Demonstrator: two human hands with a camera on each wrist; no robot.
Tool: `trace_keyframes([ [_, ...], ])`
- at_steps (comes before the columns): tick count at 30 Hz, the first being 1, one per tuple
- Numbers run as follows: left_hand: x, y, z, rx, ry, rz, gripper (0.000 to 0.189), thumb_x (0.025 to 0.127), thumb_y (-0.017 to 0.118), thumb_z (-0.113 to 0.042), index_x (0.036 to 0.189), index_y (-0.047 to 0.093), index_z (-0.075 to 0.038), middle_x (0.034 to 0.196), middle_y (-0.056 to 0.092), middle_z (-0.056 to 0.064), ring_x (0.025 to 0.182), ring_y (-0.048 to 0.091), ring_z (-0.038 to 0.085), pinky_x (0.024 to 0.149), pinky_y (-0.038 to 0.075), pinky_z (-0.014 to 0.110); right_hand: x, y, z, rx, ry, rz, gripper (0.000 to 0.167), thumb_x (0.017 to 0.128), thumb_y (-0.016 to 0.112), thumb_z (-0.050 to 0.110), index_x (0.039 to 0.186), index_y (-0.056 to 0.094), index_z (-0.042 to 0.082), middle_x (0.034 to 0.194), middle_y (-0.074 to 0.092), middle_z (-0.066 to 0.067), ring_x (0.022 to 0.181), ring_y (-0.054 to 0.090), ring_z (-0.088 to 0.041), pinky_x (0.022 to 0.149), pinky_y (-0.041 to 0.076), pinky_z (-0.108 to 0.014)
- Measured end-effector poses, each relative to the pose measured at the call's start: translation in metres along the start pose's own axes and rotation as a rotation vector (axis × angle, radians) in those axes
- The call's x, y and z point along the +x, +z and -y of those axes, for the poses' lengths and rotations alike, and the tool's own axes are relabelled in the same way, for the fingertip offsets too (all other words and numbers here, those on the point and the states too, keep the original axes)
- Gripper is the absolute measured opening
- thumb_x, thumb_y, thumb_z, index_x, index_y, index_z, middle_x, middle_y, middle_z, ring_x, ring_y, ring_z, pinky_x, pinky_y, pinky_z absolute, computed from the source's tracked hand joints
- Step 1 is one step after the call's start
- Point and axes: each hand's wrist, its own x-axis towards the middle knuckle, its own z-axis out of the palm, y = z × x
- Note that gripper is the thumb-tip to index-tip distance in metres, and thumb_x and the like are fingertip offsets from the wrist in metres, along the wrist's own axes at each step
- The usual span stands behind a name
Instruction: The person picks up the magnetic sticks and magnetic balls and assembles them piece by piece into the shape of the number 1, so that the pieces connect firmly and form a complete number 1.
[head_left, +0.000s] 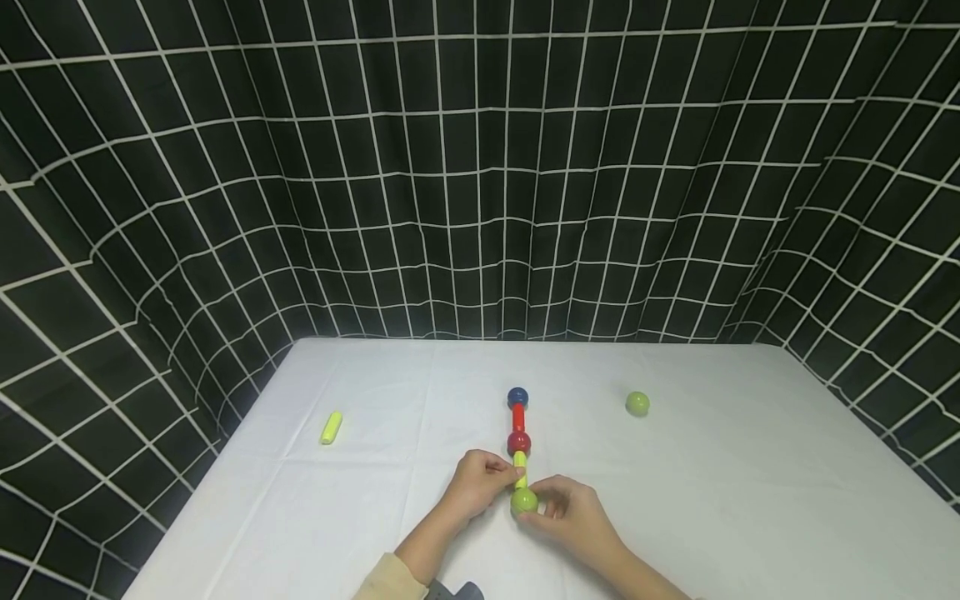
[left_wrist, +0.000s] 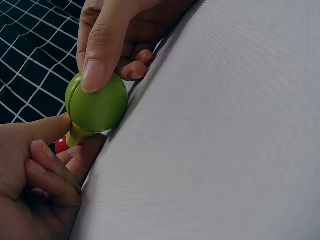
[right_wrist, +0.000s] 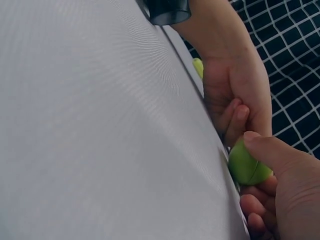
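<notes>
On the white table a chain runs toward me: a blue ball [head_left: 517, 397], a red rod [head_left: 518, 418], a red ball [head_left: 518, 442], a yellow rod [head_left: 521, 459] and a green ball [head_left: 524, 501]. My left hand [head_left: 477, 485] pinches the yellow rod between thumb and finger. With thumb and fingers my right hand [head_left: 573, 518] grips the green ball, which meets the near end of that rod. The left wrist view shows the thumb lying across the green ball [left_wrist: 100, 105], beside its groove. In the right wrist view the yellow rod is hidden.
A loose yellow rod [head_left: 331, 427] lies on the left of the white tabletop [head_left: 675, 500]. Another green ball [head_left: 637, 404] sits toward the back right. A black curtain with a white grid [head_left: 480, 192] surrounds the table's back and sides.
</notes>
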Motion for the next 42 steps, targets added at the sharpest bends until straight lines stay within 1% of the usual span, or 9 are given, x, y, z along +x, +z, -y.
trace_keyframes([
  [9, -0.002, -0.001, -0.001, -0.001, 0.004, -0.006, 0.028, 0.085, 0.066, -0.029, 0.081, 0.070, -0.001, 0.057, 0.061, 0.000, 0.042, 0.041, 0.004, 0.039, 0.033, 0.014, 0.001, 0.002, 0.002, -0.009, 0.003, -0.021, 0.038, 0.068, 0.081, 0.029, 0.094, 0.065, 0.005, 0.068, 0.057, 0.003, 0.055, 0.046, -0.001, 0.047, 0.042, -0.017],
  [16, -0.002, -0.001, -0.001, -0.010, 0.002, -0.012, 0.028, 0.083, 0.067, -0.028, 0.081, 0.070, -0.001, 0.057, 0.061, 0.001, 0.041, 0.041, 0.004, 0.039, 0.033, 0.013, 0.001, 0.003, 0.001, -0.015, 0.015, -0.017, 0.038, 0.069, 0.081, 0.031, 0.094, 0.066, 0.007, 0.067, 0.056, 0.004, 0.055, 0.046, -0.001, 0.047, 0.041, -0.017],
  [22, -0.001, 0.000, 0.000, -0.027, 0.014, -0.034, 0.030, 0.083, 0.068, -0.030, 0.080, 0.070, 0.000, 0.064, 0.068, 0.004, 0.038, 0.040, 0.003, 0.037, 0.032, 0.013, 0.001, 0.003, 0.000, -0.030, 0.023, -0.026, 0.038, 0.069, 0.080, 0.032, 0.095, 0.066, 0.008, 0.068, 0.057, 0.005, 0.055, 0.047, -0.001, 0.048, 0.042, -0.017],
  [27, -0.005, -0.003, 0.001, -0.019, 0.012, -0.046, 0.028, 0.084, 0.067, -0.030, 0.081, 0.071, -0.003, 0.067, 0.069, 0.002, 0.040, 0.043, 0.004, 0.038, 0.034, 0.013, 0.000, 0.002, 0.001, -0.005, 0.054, -0.027, 0.038, 0.069, 0.081, 0.031, 0.095, 0.066, 0.007, 0.069, 0.057, 0.004, 0.056, 0.047, -0.002, 0.049, 0.042, -0.017],
  [29, -0.008, -0.005, 0.004, -0.003, 0.024, -0.045, 0.024, 0.084, 0.067, -0.028, 0.082, 0.071, -0.004, 0.067, 0.069, 0.000, 0.042, 0.045, 0.004, 0.039, 0.036, 0.014, 0.000, 0.003, 0.002, 0.006, 0.059, -0.024, 0.038, 0.069, 0.081, 0.030, 0.095, 0.066, 0.007, 0.069, 0.057, 0.003, 0.056, 0.047, -0.002, 0.049, 0.043, -0.018],
  [33, -0.016, -0.010, 0.010, 0.021, 0.072, -0.035, 0.020, 0.084, 0.067, -0.025, 0.088, 0.071, -0.006, 0.070, 0.068, -0.002, 0.043, 0.049, 0.003, 0.039, 0.041, 0.014, 0.000, 0.004, 0.003, 0.018, 0.048, -0.013, 0.038, 0.069, 0.081, 0.030, 0.095, 0.066, 0.006, 0.069, 0.057, 0.003, 0.056, 0.047, -0.002, 0.049, 0.043, -0.018],
  [38, -0.027, -0.022, 0.015, -0.027, 0.101, -0.021, 0.023, 0.085, 0.065, -0.018, 0.100, 0.069, -0.002, 0.072, 0.070, 0.006, 0.042, 0.052, 0.004, 0.041, 0.045, 0.016, 0.001, 0.004, 0.003, 0.016, 0.044, -0.013, 0.039, 0.069, 0.081, 0.030, 0.096, 0.066, 0.006, 0.068, 0.057, 0.003, 0.055, 0.047, -0.002, 0.048, 0.043, -0.018],
  [40, -0.031, -0.029, 0.018, -0.037, 0.113, -0.026, 0.025, 0.086, 0.065, -0.016, 0.104, 0.067, 0.000, 0.068, 0.068, 0.009, 0.044, 0.054, 0.004, 0.044, 0.047, 0.017, 0.001, 0.003, 0.003, 0.013, 0.047, -0.020, 0.039, 0.068, 0.081, 0.030, 0.096, 0.066, 0.006, 0.068, 0.057, 0.003, 0.056, 0.047, -0.003, 0.049, 0.043, -0.018],
  [42, -0.035, -0.036, 0.021, -0.031, 0.125, -0.039, 0.026, 0.086, 0.065, -0.015, 0.106, 0.066, 0.001, 0.063, 0.066, 0.009, 0.045, 0.056, 0.005, 0.047, 0.050, 0.018, 0.002, 0.003, 0.003, 0.006, 0.053, -0.025, 0.039, 0.068, 0.081, 0.030, 0.096, 0.066, 0.007, 0.068, 0.057, 0.003, 0.056, 0.048, -0.003, 0.049, 0.044, -0.018],
])
